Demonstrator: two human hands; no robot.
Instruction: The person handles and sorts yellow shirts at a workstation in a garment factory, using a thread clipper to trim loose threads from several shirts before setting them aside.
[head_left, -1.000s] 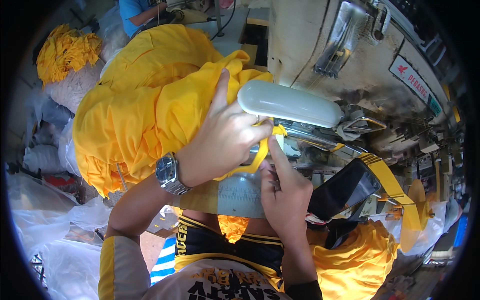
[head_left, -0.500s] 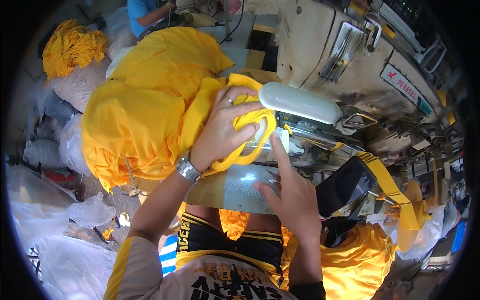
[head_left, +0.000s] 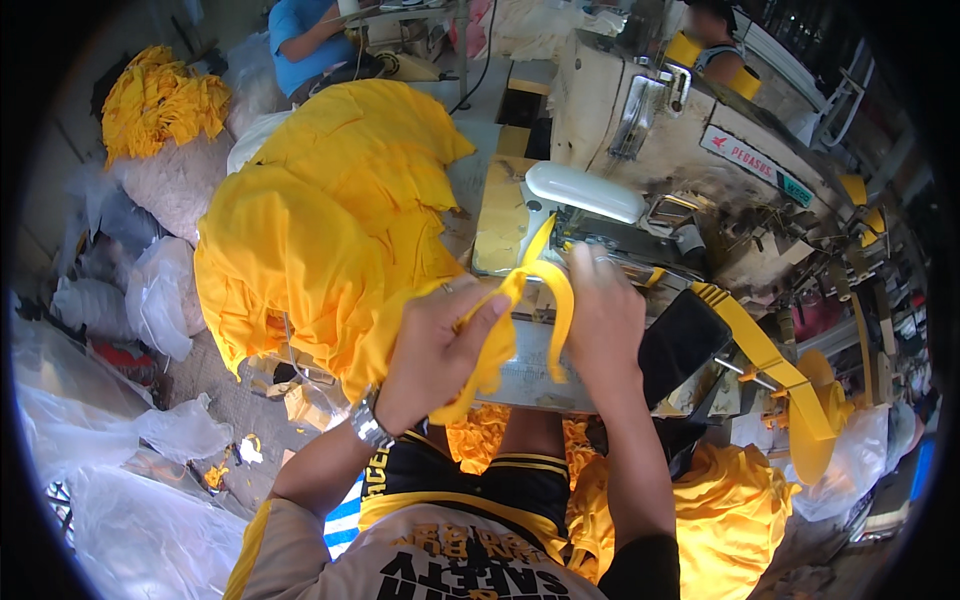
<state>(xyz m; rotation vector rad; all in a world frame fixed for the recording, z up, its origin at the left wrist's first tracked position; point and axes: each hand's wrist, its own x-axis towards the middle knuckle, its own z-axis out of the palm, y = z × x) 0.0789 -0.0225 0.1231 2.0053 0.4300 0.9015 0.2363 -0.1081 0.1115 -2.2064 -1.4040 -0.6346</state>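
My left hand [head_left: 440,345], a metal watch at its wrist, is closed with the thumb pressed on a bunched yellow fabric piece [head_left: 487,365]. From this piece a narrow yellow band loops up and over to the right, its end hanging beside my right hand. Another yellow strip rises to the needle area of the sewing machine [head_left: 600,130], below its white rounded cover [head_left: 585,193]. My right hand [head_left: 607,315] is at the front of the machine, right of the band, fingers curled in. Something silvery glints at its fingers; what they hold is hidden.
A big heap of yellow fabric [head_left: 310,220] lies to the left. A dark phone [head_left: 683,350] and a roll of yellow tape [head_left: 825,400] are at the right. More yellow cloth [head_left: 720,510] lies low right. A person in blue [head_left: 305,45] sits far back; another [head_left: 715,50] is behind the machine.
My left hand has drawn the yellow piece back from the machine toward me. The right hand has moved up to the machine's front, its extended forefinger now curled in. The view has shifted.
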